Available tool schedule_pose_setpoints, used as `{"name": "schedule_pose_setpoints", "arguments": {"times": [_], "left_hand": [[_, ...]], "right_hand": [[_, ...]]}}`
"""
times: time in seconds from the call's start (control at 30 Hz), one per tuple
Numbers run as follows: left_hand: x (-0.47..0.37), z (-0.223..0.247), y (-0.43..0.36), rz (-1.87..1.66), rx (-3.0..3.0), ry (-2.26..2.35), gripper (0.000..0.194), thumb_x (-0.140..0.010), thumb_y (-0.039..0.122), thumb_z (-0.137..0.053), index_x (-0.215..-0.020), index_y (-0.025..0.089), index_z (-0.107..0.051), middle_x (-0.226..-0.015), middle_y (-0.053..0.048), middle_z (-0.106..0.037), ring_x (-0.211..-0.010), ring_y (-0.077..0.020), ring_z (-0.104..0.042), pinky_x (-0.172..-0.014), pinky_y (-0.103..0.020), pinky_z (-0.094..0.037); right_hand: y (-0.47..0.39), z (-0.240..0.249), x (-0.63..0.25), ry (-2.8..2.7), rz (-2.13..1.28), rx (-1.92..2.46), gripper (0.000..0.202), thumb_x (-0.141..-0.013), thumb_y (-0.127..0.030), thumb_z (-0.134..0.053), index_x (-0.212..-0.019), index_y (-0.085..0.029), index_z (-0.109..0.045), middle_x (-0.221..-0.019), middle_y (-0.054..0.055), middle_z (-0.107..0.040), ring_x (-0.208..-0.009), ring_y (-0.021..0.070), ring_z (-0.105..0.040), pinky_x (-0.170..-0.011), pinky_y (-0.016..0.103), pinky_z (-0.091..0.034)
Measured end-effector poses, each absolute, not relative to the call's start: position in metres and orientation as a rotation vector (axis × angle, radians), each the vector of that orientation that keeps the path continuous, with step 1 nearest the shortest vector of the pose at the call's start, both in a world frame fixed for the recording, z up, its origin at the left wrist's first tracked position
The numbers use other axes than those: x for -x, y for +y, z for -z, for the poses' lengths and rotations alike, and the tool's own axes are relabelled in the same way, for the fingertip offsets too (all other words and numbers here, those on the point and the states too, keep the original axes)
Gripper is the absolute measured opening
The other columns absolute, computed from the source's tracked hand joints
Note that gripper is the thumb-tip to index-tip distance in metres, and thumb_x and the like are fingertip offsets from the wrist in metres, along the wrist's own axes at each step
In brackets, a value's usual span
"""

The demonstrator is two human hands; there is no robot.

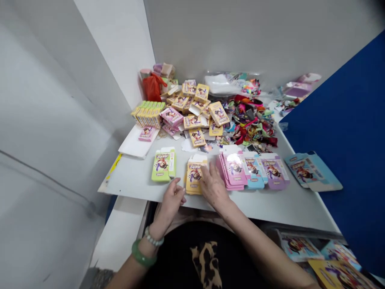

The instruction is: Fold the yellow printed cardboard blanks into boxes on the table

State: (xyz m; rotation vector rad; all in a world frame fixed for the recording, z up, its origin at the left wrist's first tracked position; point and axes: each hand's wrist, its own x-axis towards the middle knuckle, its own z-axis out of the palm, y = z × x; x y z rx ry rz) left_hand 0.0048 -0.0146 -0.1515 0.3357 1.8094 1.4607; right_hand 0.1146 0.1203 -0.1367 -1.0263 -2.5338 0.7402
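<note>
My right hand (214, 188) lies with its fingers stretched out along the right side of a small stack of flat yellow cartons (194, 176), its fingertips at the stack's edge. My left hand (173, 197) hovers by the table's front edge, left of that stack, its fingers loosely bent and apart with nothing seen between them. Beyond it lies a flat green carton (162, 165). To the right of my right hand are a stack of pink cartons (234, 168), flat blue cartons (254, 170) and purple cartons (273, 172), partly overlapping in a row.
Behind are a heap of filled yellow boxes (182, 102), a row of upright boxes (147, 114) and a pile of colourful hair ties (249, 120). A pink box (147, 133) rests on white sheets (135, 142). A larger blue carton (311, 172) overhangs the right edge near a blue panel (355, 120).
</note>
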Motion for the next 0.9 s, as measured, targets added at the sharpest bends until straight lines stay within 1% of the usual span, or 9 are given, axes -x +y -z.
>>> {"name": "schedule_pose_setpoints", "arguments": {"times": [0.07, 0.13, 0.23, 0.33, 0.43, 0.6, 0.7, 0.77, 0.9], "left_hand": [[-0.002, 0.155, -0.006, -1.32, -0.418, 1.884, 0.068, -0.079, 0.041, -0.064, -0.14, 0.014, -0.051, -0.065, 0.006, -0.055, -0.045, -0.0127, -0.049, -0.047, -0.026, -0.04], [0.001, 0.155, 0.0, -1.2, -0.548, 1.949, 0.058, -0.083, 0.037, -0.061, -0.137, 0.017, -0.057, -0.065, 0.004, -0.06, -0.05, -0.0161, -0.054, -0.051, -0.028, -0.043], [0.001, 0.15, 0.006, -1.117, -0.75, 2.015, 0.048, -0.085, 0.03, -0.058, -0.132, 0.021, -0.064, -0.093, -0.004, -0.076, -0.083, -0.0238, -0.068, -0.074, -0.031, -0.052], [-0.002, 0.146, 0.006, -1.052, -0.831, 2.11, 0.052, -0.084, 0.026, -0.057, -0.136, 0.019, -0.061, -0.119, -0.01, -0.074, -0.11, -0.0298, -0.065, -0.095, -0.038, -0.049], [-0.007, 0.147, 0.002, -1.137, -0.768, 2.181, 0.054, -0.08, 0.028, -0.063, -0.134, 0.019, -0.064, -0.125, -0.015, -0.07, -0.12, -0.0348, -0.059, -0.105, -0.042, -0.043], [-0.015, 0.144, -0.003, -1.39, -0.681, 2.193, 0.047, -0.073, 0.033, -0.074, -0.118, 0.022, -0.073, -0.113, -0.014, -0.067, -0.113, -0.0361, -0.06, -0.103, -0.043, -0.043], [-0.018, 0.134, -0.003, -1.595, -0.626, 2.084, 0.033, -0.07, 0.033, -0.078, -0.101, 0.022, -0.075, -0.101, -0.008, -0.067, -0.101, -0.0292, -0.062, -0.095, -0.039, -0.048], [-0.019, 0.124, -0.003, -1.717, -0.48, 1.876, 0.027, -0.07, 0.037, -0.08, -0.09, 0.02, -0.073, -0.092, -0.006, -0.068, -0.092, -0.0255, -0.063, -0.088, -0.037, -0.051], [-0.017, 0.103, -0.005, -1.673, -0.097, 1.179, 0.054, -0.065, 0.052, -0.086, -0.102, 0.017, -0.07, -0.098, -0.01, -0.075, -0.097, -0.0311, -0.069, -0.085, -0.042, -0.055]], "right_hand": [[0.116, 0.147, -0.117, -2.599, -0.635, 1.161, 0.053, -0.09, -0.018, -0.051, -0.141, -0.007, -0.052, -0.142, 0.026, -0.051, -0.131, 0.0371, -0.05, -0.107, 0.051, -0.043], [0.114, 0.155, -0.117, -2.654, -0.632, 1.162, 0.052, -0.092, -0.021, -0.048, -0.143, -0.007, -0.049, -0.134, 0.024, -0.057, -0.126, 0.0346, -0.054, -0.107, 0.049, -0.044], [0.111, 0.165, -0.116, -2.665, -0.588, 1.123, 0.05, -0.094, -0.021, -0.044, -0.142, -0.009, -0.049, -0.131, 0.022, -0.059, -0.124, 0.0325, -0.055, -0.107, 0.047, -0.044], [0.104, 0.176, -0.116, -2.622, -0.485, 1.096, 0.049, -0.094, -0.019, -0.041, -0.142, -0.009, -0.049, -0.135, 0.025, -0.057, -0.129, 0.0349, -0.053, -0.107, 0.052, -0.044], [0.096, 0.186, -0.113, -2.528, -0.401, 1.046, 0.053, -0.092, -0.017, -0.044, -0.145, -0.011, -0.046, -0.141, 0.026, -0.053, -0.134, 0.0385, -0.049, -0.106, 0.059, -0.044], [0.093, 0.182, -0.111, -2.402, -0.493, 0.991, 0.053, -0.091, -0.023, -0.052, -0.142, -0.011, -0.049, -0.144, 0.03, -0.051, -0.136, 0.0445, -0.046, -0.106, 0.065, -0.041], [0.096, 0.165, -0.115, -2.267, -0.724, 0.928, 0.047, -0.092, -0.029, -0.051, -0.137, -0.014, -0.054, -0.14, 0.025, -0.055, -0.13, 0.0396, -0.053, -0.104, 0.061, -0.045], [0.098, 0.151, -0.12, -2.105, -0.97, 0.879, 0.043, -0.093, -0.034, -0.051, -0.132, -0.018, -0.057, -0.124, 0.018, -0.064, -0.113, 0.0318, -0.062, -0.097, 0.051, -0.052], [0.095, 0.129, -0.13, -1.926, -1.457, 0.841, 0.03, -0.092, -0.035, -0.053, -0.117, -0.021, -0.061, -0.084, 0.005, -0.067, -0.074, 0.0209, -0.064, -0.072, 0.036, -0.056]]}}
